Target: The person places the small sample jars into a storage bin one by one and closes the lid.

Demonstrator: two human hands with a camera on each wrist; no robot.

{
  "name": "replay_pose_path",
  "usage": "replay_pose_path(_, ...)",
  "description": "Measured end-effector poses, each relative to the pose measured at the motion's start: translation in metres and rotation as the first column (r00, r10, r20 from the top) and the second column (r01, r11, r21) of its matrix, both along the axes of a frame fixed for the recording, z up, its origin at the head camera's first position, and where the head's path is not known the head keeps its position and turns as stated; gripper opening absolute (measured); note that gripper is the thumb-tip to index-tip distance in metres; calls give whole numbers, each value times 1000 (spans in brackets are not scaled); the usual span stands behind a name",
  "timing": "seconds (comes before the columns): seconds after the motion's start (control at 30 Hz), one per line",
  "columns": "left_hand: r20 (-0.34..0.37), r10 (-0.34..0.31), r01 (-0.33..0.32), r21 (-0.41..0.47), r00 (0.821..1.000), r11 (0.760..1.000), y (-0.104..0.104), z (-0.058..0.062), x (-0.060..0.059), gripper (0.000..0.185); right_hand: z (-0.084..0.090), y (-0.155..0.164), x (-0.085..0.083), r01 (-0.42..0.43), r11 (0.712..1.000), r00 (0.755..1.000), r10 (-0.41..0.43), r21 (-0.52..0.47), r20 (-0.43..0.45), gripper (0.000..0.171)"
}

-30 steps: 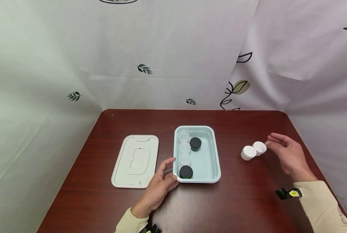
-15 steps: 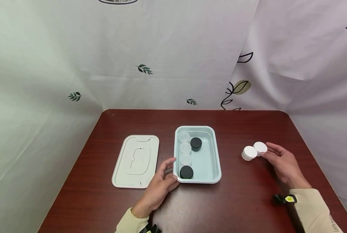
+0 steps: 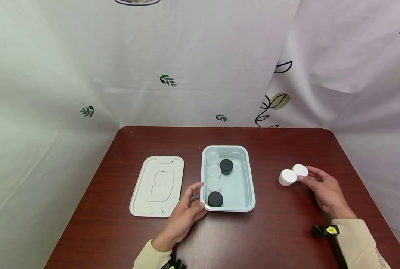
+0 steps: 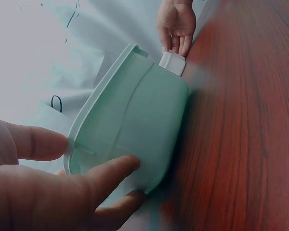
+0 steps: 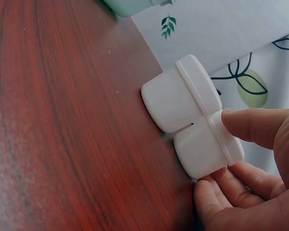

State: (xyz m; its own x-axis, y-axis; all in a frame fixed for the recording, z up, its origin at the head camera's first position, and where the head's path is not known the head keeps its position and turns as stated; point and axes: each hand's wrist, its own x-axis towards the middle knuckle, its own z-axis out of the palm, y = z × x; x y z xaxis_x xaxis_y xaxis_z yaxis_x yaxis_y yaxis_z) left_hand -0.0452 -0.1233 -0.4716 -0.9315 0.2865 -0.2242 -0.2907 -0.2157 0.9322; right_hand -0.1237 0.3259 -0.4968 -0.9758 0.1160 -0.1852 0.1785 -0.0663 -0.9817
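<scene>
Head view showed the right hand (image 3: 324,188) pinching the nearer white jar (image 3: 300,170), ready for lifting toward the tray (image 3: 250,194), whose corner the left hand (image 3: 186,213) gripped.

Bare table (image 3: 273,209) lies between the tray (image 3: 250,194) and white jars (image 3: 287,176).

We see a worktop (image 3: 273,239) of dark red wood-grain with a soft sheen, a smooth matt plastic mint tray (image 3: 248,186) and lid (image 3: 157,185), matt white plastic jars (image 5: 192,115), and creased printed cloth (image 3: 186,56) behind.
</scene>
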Motion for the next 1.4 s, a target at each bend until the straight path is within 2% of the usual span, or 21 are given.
replay_pose_path(0.23,-3,-4,4,5,1000,1000,0,0,-1,63,1,2,-1,7,1000,1000,-7,15,-7,40)
replay_pose_path(0.43,-4,-7,7,7,1000,1000,0,0,0,63,7,6,-1,-3,1000,1000,3,-29,-13,32)
replay_pose_path(0.7,-6,-6,6,4,1000,1000,-1,1,0,63,35,7,-12,-34,999,998,33,-20,-48,43)
replay_pose_path(0.93,-4,-7,7,5,1000,1000,-2,0,0,63,61,-21,-21,-147,983,980,130,-108,-152,33)
replay_pose_path(1.13,-4,-10,10,2,1000,1000,-2,0,0,63,73,-55,-24,-243,968,960,232,-55,-155,34)
replay_pose_path(1.4,-7,-11,11,8,1000,1000,-1,0,0,62,76,-92,-31,-314,943,942,324,109,-88,57)
